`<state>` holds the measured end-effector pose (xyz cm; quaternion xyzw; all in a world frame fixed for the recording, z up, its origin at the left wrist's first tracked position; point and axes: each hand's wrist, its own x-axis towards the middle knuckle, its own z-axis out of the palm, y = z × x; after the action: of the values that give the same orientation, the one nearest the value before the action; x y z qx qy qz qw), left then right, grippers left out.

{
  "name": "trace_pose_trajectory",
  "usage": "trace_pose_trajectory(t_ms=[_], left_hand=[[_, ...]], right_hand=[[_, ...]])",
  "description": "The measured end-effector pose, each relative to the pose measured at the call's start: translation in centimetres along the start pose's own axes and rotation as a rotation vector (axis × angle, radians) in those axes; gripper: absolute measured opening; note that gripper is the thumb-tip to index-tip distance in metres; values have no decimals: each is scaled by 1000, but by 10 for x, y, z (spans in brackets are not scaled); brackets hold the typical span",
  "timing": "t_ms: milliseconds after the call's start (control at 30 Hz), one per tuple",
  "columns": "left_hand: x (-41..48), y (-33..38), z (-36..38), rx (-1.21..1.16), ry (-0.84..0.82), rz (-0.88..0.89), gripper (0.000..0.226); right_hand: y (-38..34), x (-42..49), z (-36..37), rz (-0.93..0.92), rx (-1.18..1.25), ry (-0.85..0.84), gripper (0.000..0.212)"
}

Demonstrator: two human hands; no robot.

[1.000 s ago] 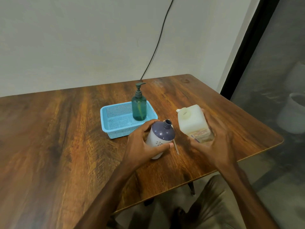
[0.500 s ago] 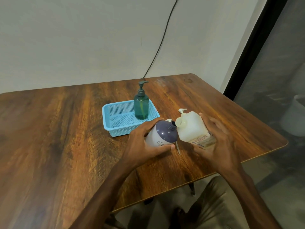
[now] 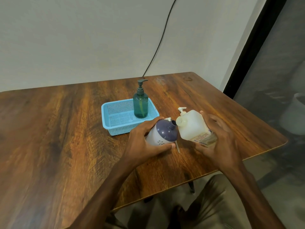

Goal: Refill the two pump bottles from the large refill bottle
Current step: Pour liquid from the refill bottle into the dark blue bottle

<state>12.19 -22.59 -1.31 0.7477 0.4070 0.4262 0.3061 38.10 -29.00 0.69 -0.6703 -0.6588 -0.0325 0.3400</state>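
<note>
While the left hand [image 3: 145, 142] grasps the tilted purple bottle [image 3: 162, 133], the right hand [image 3: 219, 139] grasps the refill bottle [image 3: 192, 125], mouths nearly touching above the counter [image 3: 66, 138].

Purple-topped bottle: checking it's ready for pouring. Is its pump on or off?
Off. The purple-topped bottle, gripped by the left hand, shows a bare open neck tilted toward the refill bottle.

Wooden table [image 3: 49, 138], blue basket [image 3: 105, 116], thin pump tube [image 3: 177, 147] lying nearby

Two pump bottles [image 3: 140, 104] [image 3: 162, 133], one refill bottle [image 3: 192, 125], one basket [image 3: 105, 116]
</note>
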Motion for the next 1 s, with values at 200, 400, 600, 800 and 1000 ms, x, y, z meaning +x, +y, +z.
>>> trace_pose_trajectory(t_ms=[200,400,600,800,1000], left_hand=[[1,-1,3,3,1,-6,95],[2,-3,7,23,-1,-9,93],[4,-1,9,30,6,-7,89],[6,0,10,5,8,-5,87],[6,-4,9,11,11,3,96]], right_hand=[[0,2,-1,0,-37,-4,116],[-2,4,-8,-36,-68,27,111],[-6,8,-17,-44,-106,21,110],[-9,17,-22,-65,-164,10,112],[-13,22,-27,-76,-201,3,115]])
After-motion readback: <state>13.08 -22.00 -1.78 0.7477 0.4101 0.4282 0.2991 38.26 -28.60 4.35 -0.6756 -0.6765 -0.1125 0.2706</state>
